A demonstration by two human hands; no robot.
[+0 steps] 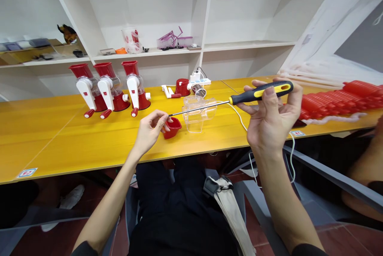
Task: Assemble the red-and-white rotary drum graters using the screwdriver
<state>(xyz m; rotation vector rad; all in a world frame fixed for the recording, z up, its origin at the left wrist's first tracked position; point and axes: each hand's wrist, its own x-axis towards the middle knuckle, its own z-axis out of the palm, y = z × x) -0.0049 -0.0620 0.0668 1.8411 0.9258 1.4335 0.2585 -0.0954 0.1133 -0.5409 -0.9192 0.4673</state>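
My right hand is raised over the table's front edge, closed around the black and yellow handle of a screwdriver. Its long thin shaft points left, close to level. At the dark tip, the thumb and fingers of my left hand are pinched together; whether they also hold something small is hidden. Just below and behind those fingers stands a red plastic hopper. Beyond the shaft lies a clear plastic housing, partly crossed by it.
Three red and white hand-crank graters stand at the back left. A red base, a metal grating drum and a power strip are at the back. Red plastic parts are piled right. A white cable crosses the table.
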